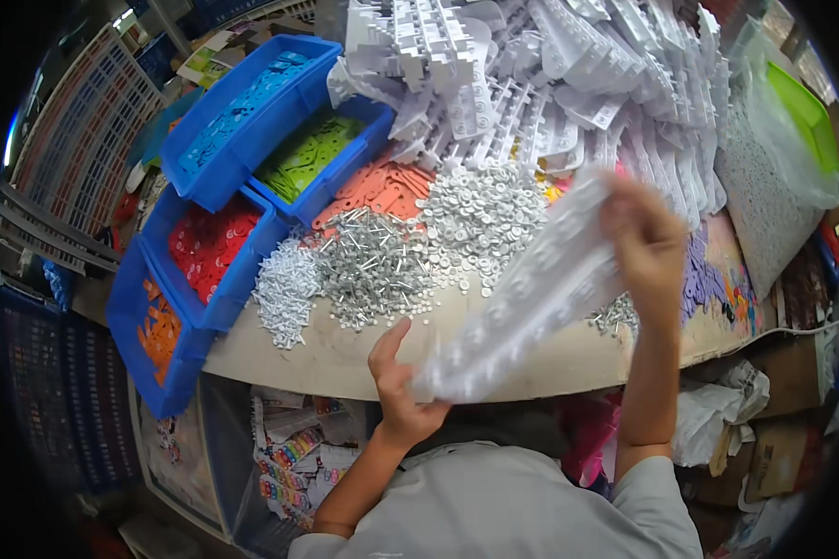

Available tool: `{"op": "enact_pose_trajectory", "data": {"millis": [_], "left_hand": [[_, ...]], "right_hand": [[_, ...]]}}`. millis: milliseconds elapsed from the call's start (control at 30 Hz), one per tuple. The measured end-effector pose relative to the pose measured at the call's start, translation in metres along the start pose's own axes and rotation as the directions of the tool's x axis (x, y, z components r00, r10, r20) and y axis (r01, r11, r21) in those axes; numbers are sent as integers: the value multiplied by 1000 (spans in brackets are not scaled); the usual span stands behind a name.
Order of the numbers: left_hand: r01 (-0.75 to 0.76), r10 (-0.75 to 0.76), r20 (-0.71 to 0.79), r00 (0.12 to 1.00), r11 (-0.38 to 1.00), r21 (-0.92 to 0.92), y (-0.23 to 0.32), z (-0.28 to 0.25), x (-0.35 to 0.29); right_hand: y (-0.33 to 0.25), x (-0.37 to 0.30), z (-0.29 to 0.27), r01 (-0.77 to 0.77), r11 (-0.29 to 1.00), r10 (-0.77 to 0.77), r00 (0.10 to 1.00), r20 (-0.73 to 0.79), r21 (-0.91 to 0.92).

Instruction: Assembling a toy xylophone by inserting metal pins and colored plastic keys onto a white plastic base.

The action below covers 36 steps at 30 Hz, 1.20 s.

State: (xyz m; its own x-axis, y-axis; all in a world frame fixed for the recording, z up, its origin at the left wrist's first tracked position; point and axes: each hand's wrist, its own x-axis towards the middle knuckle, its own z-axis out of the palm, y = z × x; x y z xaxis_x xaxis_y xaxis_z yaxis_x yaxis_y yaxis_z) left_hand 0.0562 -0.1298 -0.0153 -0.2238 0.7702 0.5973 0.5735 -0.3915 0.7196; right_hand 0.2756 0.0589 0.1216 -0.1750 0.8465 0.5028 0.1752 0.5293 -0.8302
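One white strip (522, 289) mid-frame: right hand (645, 233) grips it, left hand (403, 401) spread wide; looks like positioning, next probably needs steadying.

Observed from nearby: table (345, 363), 1; hands (648, 233), 2; held white ridged panel (531, 279), 1; bright-blue bins (247, 154), 4; lime-green tray (800, 112), 1; coral heap (382, 191), 1; purple heap (702, 279), 1; stacked white panels (615, 74), overlapping, uncountable

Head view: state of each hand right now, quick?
Left hand: open, at the lower end of the white strip; contact unclear.
Right hand: closed, holding the strip's upper end.
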Motion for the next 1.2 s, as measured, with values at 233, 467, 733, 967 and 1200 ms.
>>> {"op": "enact_pose_trajectory", "data": {"millis": [233,467,733,967,1200], "left_hand": [[419,-179,482,858,787,-453,-3,-30,-36],[413,-327,539,776,910,-42,11,-21,-19],[285,-294,335,895,956,76,6,21,-7],[156,-256,424,869,954,257,7,31,14],[121,-219,208,953,908,402,-18,9,32]], "right_hand": [[64,-36,12,-458,889,423,834,353,18],[71,-71,59,-418,898,416,713,564,-134],[71,-105,2,102,757,46,977,209,-646],[71,-129,-24,128,657,146,945,292,-743],[79,-129,-23,187,614,140,930,339,-767]]}}
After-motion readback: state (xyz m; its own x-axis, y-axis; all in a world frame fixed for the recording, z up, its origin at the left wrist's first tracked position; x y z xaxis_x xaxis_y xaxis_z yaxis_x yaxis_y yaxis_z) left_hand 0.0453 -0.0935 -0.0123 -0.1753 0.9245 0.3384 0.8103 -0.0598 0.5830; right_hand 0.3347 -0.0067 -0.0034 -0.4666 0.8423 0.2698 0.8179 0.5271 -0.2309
